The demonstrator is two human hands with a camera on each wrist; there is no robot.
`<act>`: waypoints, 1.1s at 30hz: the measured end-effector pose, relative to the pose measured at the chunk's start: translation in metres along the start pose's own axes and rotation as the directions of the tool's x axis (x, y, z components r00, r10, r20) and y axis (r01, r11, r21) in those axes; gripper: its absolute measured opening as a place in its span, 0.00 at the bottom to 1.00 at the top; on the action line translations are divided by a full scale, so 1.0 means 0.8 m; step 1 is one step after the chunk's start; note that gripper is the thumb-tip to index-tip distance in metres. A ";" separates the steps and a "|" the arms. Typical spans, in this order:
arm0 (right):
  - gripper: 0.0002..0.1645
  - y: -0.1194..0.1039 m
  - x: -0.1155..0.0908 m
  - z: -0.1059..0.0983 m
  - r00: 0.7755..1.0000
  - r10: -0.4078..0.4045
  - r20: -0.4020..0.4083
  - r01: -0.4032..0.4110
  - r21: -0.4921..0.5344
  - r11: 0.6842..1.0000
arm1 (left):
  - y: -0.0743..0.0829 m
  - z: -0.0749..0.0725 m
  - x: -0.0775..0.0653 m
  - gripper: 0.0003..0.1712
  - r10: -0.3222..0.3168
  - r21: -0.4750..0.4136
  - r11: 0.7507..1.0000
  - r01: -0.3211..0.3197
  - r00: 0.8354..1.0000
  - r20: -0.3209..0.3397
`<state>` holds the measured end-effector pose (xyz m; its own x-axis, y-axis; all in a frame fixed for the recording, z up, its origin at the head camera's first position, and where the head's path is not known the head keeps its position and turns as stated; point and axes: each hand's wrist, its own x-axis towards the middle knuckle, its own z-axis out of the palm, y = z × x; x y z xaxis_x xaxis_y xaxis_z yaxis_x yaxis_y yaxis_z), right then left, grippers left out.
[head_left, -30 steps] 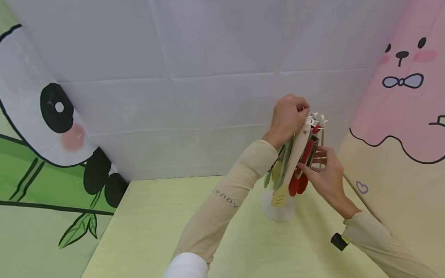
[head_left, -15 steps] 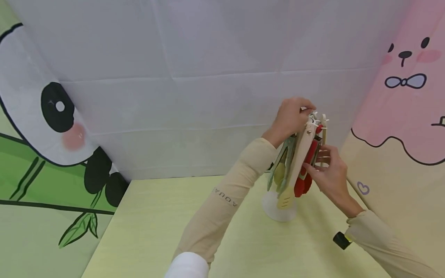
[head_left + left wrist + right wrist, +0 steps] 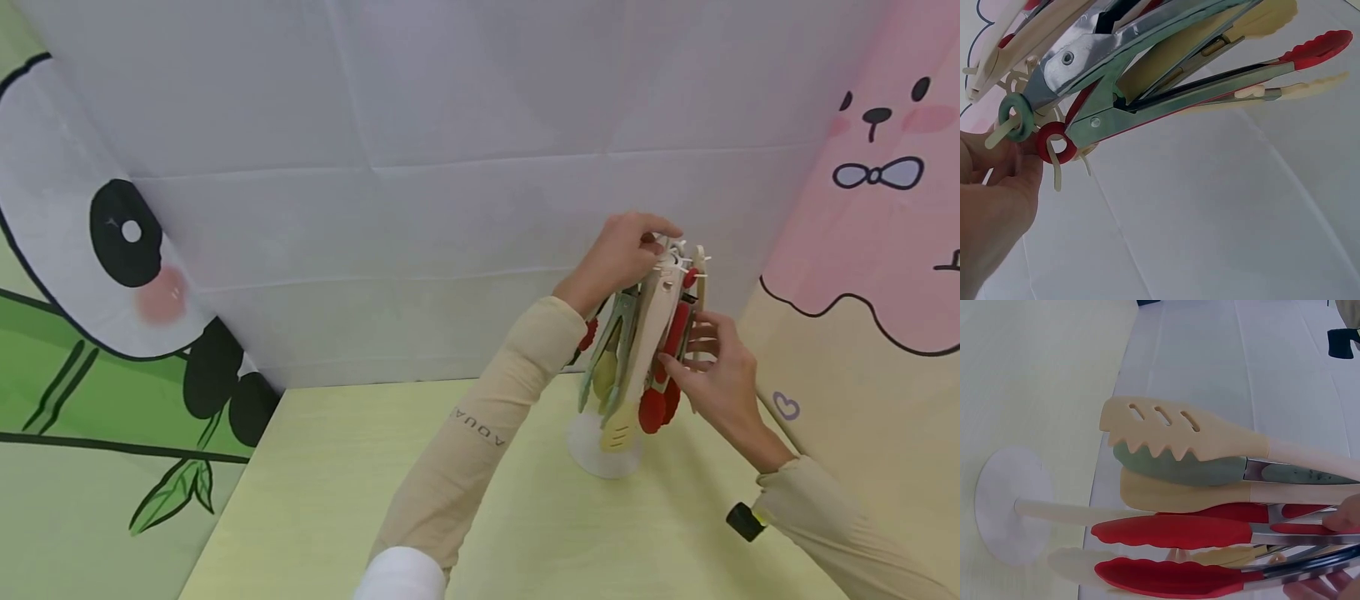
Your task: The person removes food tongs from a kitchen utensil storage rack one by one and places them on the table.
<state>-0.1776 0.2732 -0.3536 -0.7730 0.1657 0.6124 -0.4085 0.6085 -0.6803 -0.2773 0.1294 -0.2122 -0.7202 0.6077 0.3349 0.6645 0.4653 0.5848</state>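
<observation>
Red tongs: one pair pinched by right hand; one white stand.

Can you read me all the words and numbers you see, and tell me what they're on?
"AQUA": on the left sleeve; any letters further round the arm are out of sight.
I can't read any other words, and no numbers, not even on the red tongs.
</observation>
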 end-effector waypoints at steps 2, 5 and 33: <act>0.38 0.001 0.000 -0.001 1.000 -0.002 0.002 0.002 0.001 1.000 | 0.000 0.001 0.000 0.21 -0.003 0.002 1.000 0.003 1.000 -0.009; 0.37 0.003 -0.001 -0.004 1.000 0.001 0.009 -0.001 -0.012 1.000 | 0.000 0.003 0.000 0.21 -0.003 -0.002 1.000 0.003 1.000 -0.014; 0.36 -0.004 -0.003 -0.026 1.000 -0.020 -0.021 0.019 -0.040 0.999 | -0.004 0.006 -0.007 0.19 0.015 -0.028 0.999 -0.017 0.997 -0.069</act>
<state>-0.1645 0.2865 -0.3444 -0.7542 0.1696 0.6344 -0.4038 0.6421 -0.6517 -0.2747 0.1276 -0.2196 -0.7220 0.5685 0.3943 0.6710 0.4363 0.5995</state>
